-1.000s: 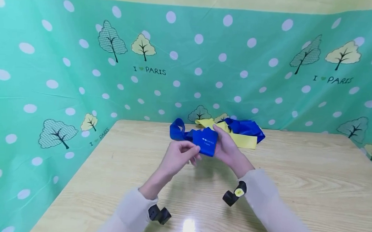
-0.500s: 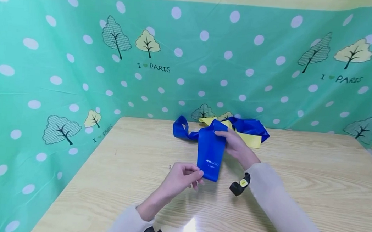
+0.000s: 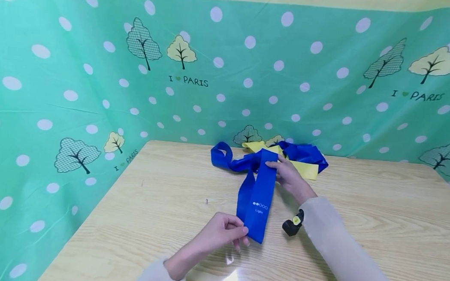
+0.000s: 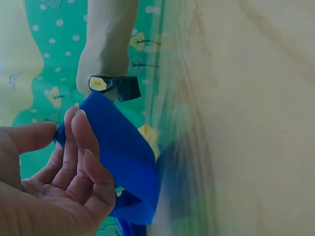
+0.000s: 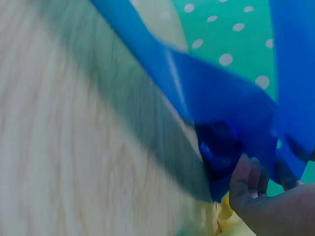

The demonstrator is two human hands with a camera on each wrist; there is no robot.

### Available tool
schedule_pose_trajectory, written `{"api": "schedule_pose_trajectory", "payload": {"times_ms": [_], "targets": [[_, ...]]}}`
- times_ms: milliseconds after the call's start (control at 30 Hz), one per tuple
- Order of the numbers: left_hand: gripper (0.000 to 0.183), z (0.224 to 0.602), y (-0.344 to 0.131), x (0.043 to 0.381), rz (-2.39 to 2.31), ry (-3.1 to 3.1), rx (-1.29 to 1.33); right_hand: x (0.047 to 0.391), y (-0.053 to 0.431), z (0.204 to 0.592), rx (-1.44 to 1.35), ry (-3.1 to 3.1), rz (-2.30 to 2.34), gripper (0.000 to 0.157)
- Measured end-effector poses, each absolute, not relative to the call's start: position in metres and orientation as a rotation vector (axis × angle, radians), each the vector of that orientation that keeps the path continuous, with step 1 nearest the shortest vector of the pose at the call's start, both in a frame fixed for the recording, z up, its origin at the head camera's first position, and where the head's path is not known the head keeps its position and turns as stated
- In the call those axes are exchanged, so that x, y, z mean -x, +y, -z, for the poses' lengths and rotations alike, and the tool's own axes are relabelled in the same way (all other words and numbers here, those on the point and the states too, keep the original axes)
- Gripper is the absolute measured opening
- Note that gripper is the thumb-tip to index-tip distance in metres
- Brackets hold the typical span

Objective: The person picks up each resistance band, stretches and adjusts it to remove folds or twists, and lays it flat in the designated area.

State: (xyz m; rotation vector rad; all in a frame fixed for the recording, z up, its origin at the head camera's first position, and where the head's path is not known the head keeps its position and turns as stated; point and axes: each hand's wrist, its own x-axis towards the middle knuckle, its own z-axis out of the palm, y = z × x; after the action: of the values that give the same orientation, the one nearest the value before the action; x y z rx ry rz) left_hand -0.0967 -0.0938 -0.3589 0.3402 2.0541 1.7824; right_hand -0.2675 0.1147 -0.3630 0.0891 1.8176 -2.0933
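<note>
A blue resistance band [image 3: 262,192], printed with dots and the word "Light", stretches between my two hands over the table. My left hand [image 3: 222,231] pinches its near end between thumb and fingers; in the left wrist view the band [image 4: 123,152] slopes away from the fingertips. At the far end, my right hand [image 3: 290,177] grips the band, its thumb lying across the front. A second blue strand hangs behind the printed stretch, and a loop [image 3: 221,157] of blue band curls off to the left. Part of my right hand's fingers is hidden behind the band.
Behind my right hand lie a yellow band [image 3: 304,170] and a crumpled blue bundle [image 3: 307,156] at the table's back edge. A dotted green curtain [image 3: 188,112] hangs just beyond the wooden table [image 3: 146,221].
My left hand has drawn the band's end toward the near edge, so the folded blue piece has lengthened into a long strip. My right hand stays near the back, holding the band.
</note>
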Motion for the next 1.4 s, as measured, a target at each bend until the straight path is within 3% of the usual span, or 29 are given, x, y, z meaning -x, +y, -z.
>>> {"api": "schedule_pose_trajectory", "payload": {"times_ms": [167, 600, 767, 933, 1233, 1400], "targets": [[0.022, 0.363, -0.097, 0.091, -1.793, 2.037, -0.328, 0.271, 0.120, 0.362, -0.059, 1.799, 2.151, 0.075], [0.022, 0.367, -0.112, 0.079, -1.757, 2.140, -0.376, 0.276, 0.131, 0.344, 0.055, 2.237, 1.969, 0.059], [0.027, 0.369, -0.119, 0.074, -1.727, 2.176, -0.328, 0.278, 0.132, 0.343, 0.046, 2.212, 1.963, 0.061], [0.033, 0.372, -0.125, 0.071, -1.691, 2.230, -0.225, 0.277, 0.118, 0.343, 0.033, 2.102, 2.005, 0.064], [0.020, 0.375, -0.139, 0.064, -1.645, 2.261, -0.167, 0.274, 0.086, 0.348, -0.002, 2.194, 1.939, 0.048], [0.018, 0.379, -0.151, 0.059, -1.662, 2.207, -0.161, 0.271, 0.073, 0.347, -0.052, 2.200, 1.904, 0.053]]}}
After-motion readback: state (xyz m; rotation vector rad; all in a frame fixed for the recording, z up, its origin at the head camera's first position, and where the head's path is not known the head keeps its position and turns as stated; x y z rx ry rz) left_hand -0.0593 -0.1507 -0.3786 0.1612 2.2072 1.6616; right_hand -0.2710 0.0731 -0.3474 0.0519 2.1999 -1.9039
